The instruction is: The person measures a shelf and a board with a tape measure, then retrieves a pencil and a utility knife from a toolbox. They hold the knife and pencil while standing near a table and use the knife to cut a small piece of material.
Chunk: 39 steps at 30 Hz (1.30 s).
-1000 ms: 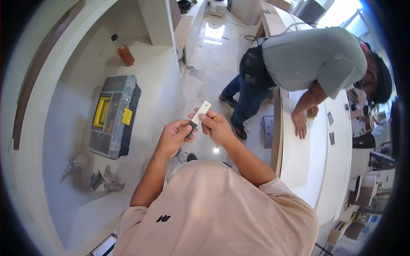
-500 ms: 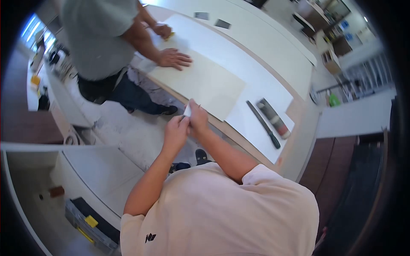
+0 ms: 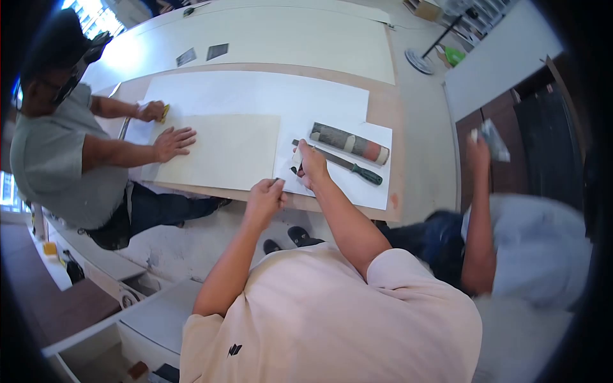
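My left hand [image 3: 265,203] is closed, fingers pinched around a small dark piece too small to name. Just right of it and higher, my right hand [image 3: 311,166] is wrapped around a small white object [image 3: 297,158] with a dark end. Both hands are over the front edge of the workbench. Beside my right hand lies a file [image 3: 341,162] with a green handle [image 3: 367,175]. Behind the file rests a dark cylinder [image 3: 350,143] with pale and reddish bands. A cream panel [image 3: 223,150] lies left of my hands on a white sheet [image 3: 255,89].
At left, a co-worker [image 3: 60,159] presses one hand [image 3: 174,144] on the panel and holds a yellow tool [image 3: 165,113] in the other. Another person [image 3: 523,249] bends at right, holding a clear packet [image 3: 495,142]. Two grey squares [image 3: 218,51] lie on the far table [image 3: 300,45].
My view has swung right. My hands, close together before, are now apart, the right one over the bench near the file. A second person has come into view at right.
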Each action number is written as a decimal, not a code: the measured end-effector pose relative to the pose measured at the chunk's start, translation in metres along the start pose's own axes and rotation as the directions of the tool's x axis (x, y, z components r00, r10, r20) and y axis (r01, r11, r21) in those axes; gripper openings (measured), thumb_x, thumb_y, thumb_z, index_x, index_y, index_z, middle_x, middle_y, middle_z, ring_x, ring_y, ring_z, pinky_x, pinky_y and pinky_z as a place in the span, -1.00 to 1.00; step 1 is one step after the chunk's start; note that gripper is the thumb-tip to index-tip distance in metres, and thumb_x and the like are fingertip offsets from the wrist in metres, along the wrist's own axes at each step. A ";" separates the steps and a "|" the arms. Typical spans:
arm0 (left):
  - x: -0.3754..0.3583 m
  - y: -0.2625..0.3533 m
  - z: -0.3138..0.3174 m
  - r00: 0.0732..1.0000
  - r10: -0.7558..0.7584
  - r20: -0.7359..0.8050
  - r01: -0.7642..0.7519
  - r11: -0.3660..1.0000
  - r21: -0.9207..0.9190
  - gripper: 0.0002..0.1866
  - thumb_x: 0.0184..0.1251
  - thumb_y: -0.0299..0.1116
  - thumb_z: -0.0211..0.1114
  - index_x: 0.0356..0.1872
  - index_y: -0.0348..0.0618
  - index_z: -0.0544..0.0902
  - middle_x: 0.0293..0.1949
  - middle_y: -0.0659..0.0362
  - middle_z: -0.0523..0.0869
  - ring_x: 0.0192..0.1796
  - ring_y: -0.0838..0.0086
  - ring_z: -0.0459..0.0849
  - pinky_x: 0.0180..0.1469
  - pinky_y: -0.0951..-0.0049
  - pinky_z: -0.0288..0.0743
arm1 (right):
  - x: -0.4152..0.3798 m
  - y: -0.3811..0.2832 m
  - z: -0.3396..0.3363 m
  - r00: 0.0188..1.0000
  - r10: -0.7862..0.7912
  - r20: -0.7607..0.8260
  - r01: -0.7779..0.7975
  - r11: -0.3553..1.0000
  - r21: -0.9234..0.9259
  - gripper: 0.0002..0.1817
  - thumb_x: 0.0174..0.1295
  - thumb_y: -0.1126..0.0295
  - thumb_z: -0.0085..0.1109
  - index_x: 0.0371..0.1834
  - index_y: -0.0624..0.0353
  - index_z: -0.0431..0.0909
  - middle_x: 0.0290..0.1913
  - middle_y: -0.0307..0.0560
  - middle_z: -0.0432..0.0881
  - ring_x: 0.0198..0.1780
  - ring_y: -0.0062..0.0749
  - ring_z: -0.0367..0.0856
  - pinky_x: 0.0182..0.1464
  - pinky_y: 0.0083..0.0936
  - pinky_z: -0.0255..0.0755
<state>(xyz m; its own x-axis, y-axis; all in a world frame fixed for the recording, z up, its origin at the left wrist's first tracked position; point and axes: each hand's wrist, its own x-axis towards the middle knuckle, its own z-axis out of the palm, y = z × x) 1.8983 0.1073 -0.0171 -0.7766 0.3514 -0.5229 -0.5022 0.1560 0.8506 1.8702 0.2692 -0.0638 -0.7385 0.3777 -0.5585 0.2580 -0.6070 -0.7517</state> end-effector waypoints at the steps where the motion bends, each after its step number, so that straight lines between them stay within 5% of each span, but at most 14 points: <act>1: -0.001 0.000 -0.007 1.000 -0.024 0.016 0.025 1.000 -0.003 -0.74 0.43 -0.27 0.15 -0.08 -0.28 0.56 -0.50 0.28 0.57 -0.52 0.67 0.44 -0.45 0.63 0.33 | -0.002 -0.001 -0.005 1.000 -0.005 0.029 0.005 1.000 -0.003 -0.60 0.38 0.05 0.00 -0.37 0.18 0.52 -0.66 -0.31 0.32 -0.74 -0.58 0.19 -0.72 -0.55 0.03; 5: 0.009 -0.016 -0.025 0.999 0.021 -0.047 -0.013 0.984 0.178 -0.72 0.40 -0.24 0.19 -0.11 -0.30 0.61 -0.41 0.21 0.65 -0.41 0.61 0.54 -0.35 0.57 0.44 | -0.006 -0.004 -0.018 0.993 -0.041 0.113 0.039 0.999 0.016 -0.64 0.37 0.05 0.05 -0.33 0.15 0.52 -0.62 -0.32 0.37 -0.68 -0.63 0.25 -0.67 -0.64 0.06; 8: 0.038 -0.025 -0.023 0.991 0.104 0.079 -0.128 0.891 0.436 -0.70 0.37 -0.26 0.23 -0.11 -0.33 0.64 -0.32 0.16 0.67 -0.35 0.55 0.59 -0.25 0.52 0.49 | -0.023 -0.012 -0.019 0.997 -0.067 0.033 0.068 0.998 -0.011 -0.69 0.35 0.09 0.10 -0.30 0.11 0.53 -0.53 -0.34 0.43 -0.58 -0.66 0.32 -0.60 -0.69 0.10; 12: 0.054 -0.027 -0.005 0.838 0.535 0.106 -0.403 0.476 0.782 -0.64 0.35 -0.21 0.24 -0.05 -0.34 0.64 -0.26 0.16 0.65 -0.18 0.49 0.59 -0.05 0.38 0.47 | -0.037 -0.010 -0.029 0.993 -0.111 -0.031 0.110 0.993 -0.038 -0.76 0.33 0.13 0.16 -0.28 0.06 0.53 -0.45 -0.37 0.47 -0.50 -0.70 0.37 -0.53 -0.72 0.16; 15: 0.048 -0.011 -0.008 0.966 0.206 0.157 -0.249 0.910 0.333 -0.63 0.31 -0.14 0.28 -0.07 -0.27 0.66 -0.29 0.21 0.64 -0.19 0.54 0.55 -0.12 0.38 0.42 | -0.053 -0.013 -0.030 0.987 -0.151 -0.056 0.150 0.989 -0.022 -0.77 0.31 0.13 0.19 -0.28 0.04 0.52 -0.45 -0.38 0.47 -0.50 -0.72 0.36 -0.53 -0.72 0.18; 17: 0.029 0.003 -0.010 0.972 0.071 0.225 -0.113 0.977 0.181 -0.68 0.28 -0.15 0.31 -0.14 -0.20 0.68 -0.34 0.27 0.62 -0.26 0.57 0.51 -0.21 0.47 0.35 | -0.062 -0.006 -0.033 0.982 -0.173 -0.074 0.172 0.985 -0.024 -0.77 0.31 0.13 0.19 -0.28 0.04 0.52 -0.44 -0.39 0.46 -0.51 -0.73 0.35 -0.53 -0.72 0.19; 24: 0.033 0.003 -0.006 0.964 -0.040 0.264 0.027 0.998 0.052 -0.78 0.22 -0.21 0.38 -0.37 -0.15 0.66 -0.49 0.33 0.57 -0.51 0.67 0.29 -0.44 0.57 0.13 | -0.077 -0.005 -0.026 0.988 -0.150 -0.034 0.151 0.988 0.015 -0.77 0.31 0.17 0.21 -0.31 0.08 0.50 -0.49 -0.42 0.38 -0.58 -0.76 0.25 -0.63 -0.77 0.05; 33: 0.044 -0.005 0.002 0.983 -0.081 0.163 0.071 0.995 0.069 -0.82 0.19 -0.24 0.39 -0.38 -0.13 0.69 -0.46 0.33 0.60 -0.48 0.68 0.34 -0.40 0.63 0.14 | -0.040 -0.030 -0.068 0.996 -0.073 0.051 0.071 0.996 0.051 -0.83 0.23 0.29 0.29 -0.35 0.07 0.51 -0.56 -0.44 0.33 -0.68 -0.78 0.09 -0.67 -0.73 -0.08; 39: 0.048 -0.004 0.013 0.991 -0.105 0.084 0.112 0.990 -0.082 -0.89 0.25 -0.29 0.33 -0.36 -0.06 0.62 -0.39 0.31 0.64 -0.30 0.63 0.57 -0.31 0.58 0.30 | -0.028 -0.043 -0.107 0.980 -0.008 0.201 0.023 0.997 -0.072 -0.84 0.17 0.40 0.31 -0.26 0.09 0.50 -0.54 -0.42 0.35 -0.63 -0.77 0.17 -0.66 -0.71 -0.07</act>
<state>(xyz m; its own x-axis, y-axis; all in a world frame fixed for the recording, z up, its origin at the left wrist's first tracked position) 1.8681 0.1357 -0.0448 -0.6847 0.4098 -0.6027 -0.6152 0.1186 0.7794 1.9459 0.3594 -0.0534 -0.8507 0.2344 -0.4706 0.2850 -0.5465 -0.7875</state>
